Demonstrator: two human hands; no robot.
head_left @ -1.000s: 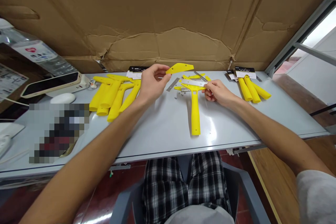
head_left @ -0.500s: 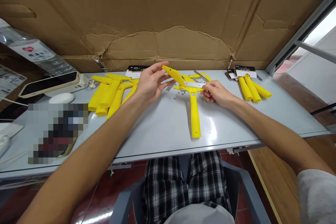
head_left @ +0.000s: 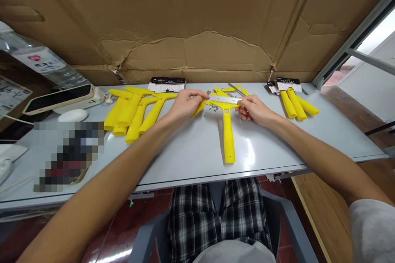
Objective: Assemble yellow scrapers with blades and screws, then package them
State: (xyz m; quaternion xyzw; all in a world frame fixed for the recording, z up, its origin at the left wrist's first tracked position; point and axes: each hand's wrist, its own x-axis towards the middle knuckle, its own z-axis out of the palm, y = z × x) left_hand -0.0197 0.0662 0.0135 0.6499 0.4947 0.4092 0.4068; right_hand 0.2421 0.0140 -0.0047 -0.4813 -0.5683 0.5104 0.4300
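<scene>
A yellow T-shaped scraper handle (head_left: pixel 228 135) lies in front of me, its grip pointing towards me. Across its head runs a flat metal blade (head_left: pixel 224 99) with small holes. My right hand (head_left: pixel 251 109) pinches the right end of this blade between thumb and fingers. At the blade's left end, the fingertips of my left hand (head_left: pixel 186 104) touch or nearly touch the metal. A flat yellow plate (head_left: pixel 198 109) is tucked in my left hand, mostly hidden by the fingers. Several small screws (head_left: pixel 212 109) are scattered just left of the handle.
Several yellow handles (head_left: pixel 133 111) are heaped on the left; more with card labels (head_left: pixel 288 84) lie at the right. Loose yellow parts and blades (head_left: pixel 236 89) lie behind the head. A phone (head_left: pixel 58 98), white mouse (head_left: pixel 73 115) and cardboard wall (head_left: pixel 197 20) border the table.
My left hand has come down to the blade's left end, and the yellow plate has swung from raised above the head to down beside it. My right hand has stayed in place.
</scene>
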